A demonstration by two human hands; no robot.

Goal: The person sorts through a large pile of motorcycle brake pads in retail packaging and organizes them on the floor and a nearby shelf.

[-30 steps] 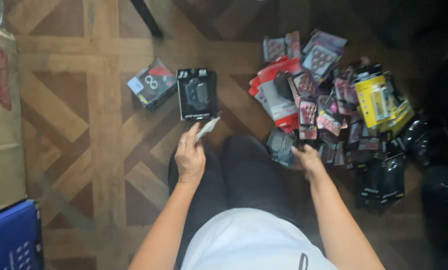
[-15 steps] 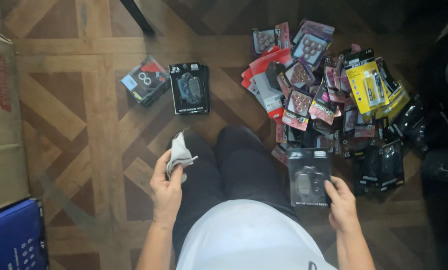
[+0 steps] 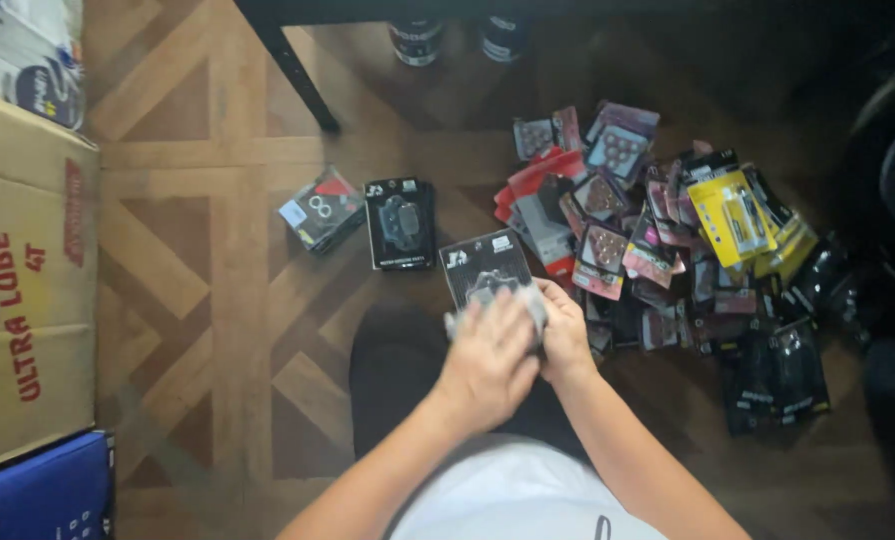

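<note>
Black blister pack [image 3: 486, 268] tilted, cloth-covered [image 3: 528, 300], above lap.

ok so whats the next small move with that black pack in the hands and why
Probably finish rubbing the cloth over the black blister pack, then lay it by the black pack on the floor. The left hand presses the cloth on it; the right hand steadies it.

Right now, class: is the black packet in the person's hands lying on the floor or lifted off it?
Lifted. The black packet sits between the left hand and right hand, above the lap, with a grey cloth against it.
</note>
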